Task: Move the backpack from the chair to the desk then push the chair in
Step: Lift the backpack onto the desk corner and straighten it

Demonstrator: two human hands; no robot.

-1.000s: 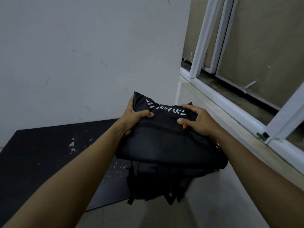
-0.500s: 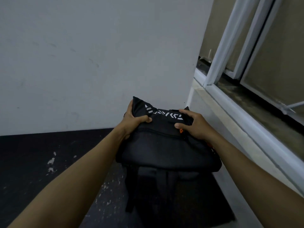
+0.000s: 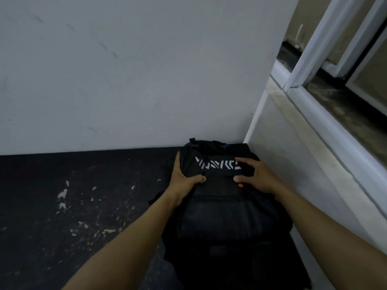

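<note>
The backpack sits in the far right corner of the dark desk, its top close to the pale wall behind and its right side close against the lower wall under the window frame. Both hands are on its top end. The left hand is closed on the fabric at the backpack's left corner, thumb tucked over a pinched fold. The right hand lies across the right part of the top, fingers spread over the printed white lettering and thumb pressed on the front, gripping more loosely than the left.

The backpack looks to be resting on the desk, though black cloth on a black top makes the line of contact hard to read. If the hands let go while the soft body leans, it could slump forward or toward the near edge of the desk; the straps that hang at the near side could drag it or catch the chair on the push.

The chair is out of view, so its place relative to the desk cannot be told. The desk's near edge is cut off by the forearms, and the backpack's lower part melts into shadow. A small orange tab shows just under the right thumb.
</note>
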